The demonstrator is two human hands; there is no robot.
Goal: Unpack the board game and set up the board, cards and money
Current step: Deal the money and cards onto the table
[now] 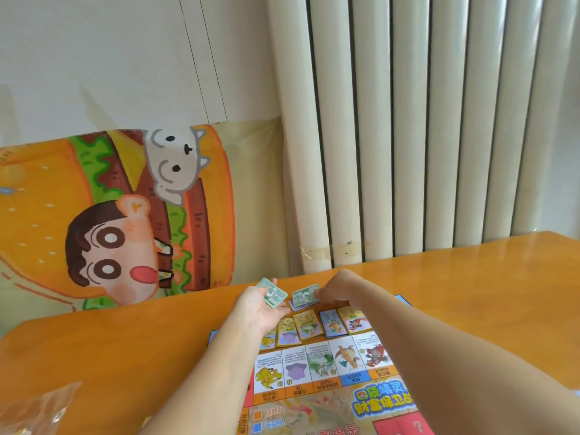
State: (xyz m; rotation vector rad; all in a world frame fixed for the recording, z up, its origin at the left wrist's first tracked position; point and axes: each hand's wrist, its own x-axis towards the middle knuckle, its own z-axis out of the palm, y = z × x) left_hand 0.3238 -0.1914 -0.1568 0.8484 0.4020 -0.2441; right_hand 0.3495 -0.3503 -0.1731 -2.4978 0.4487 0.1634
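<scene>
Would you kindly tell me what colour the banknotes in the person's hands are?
Green, clearest in the head view: banknotes held by left hand and right hand.

Board (329,400) lies flat, print up. Cards (309,324) in a row along its far edge (face up). Green notes (273,295) held in left hand (260,307); more notes (303,295) pinched in right hand (337,288).

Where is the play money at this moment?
Head view, centre: green notes in the left hand, more pinched by the right hand, just beyond the card row.
</scene>
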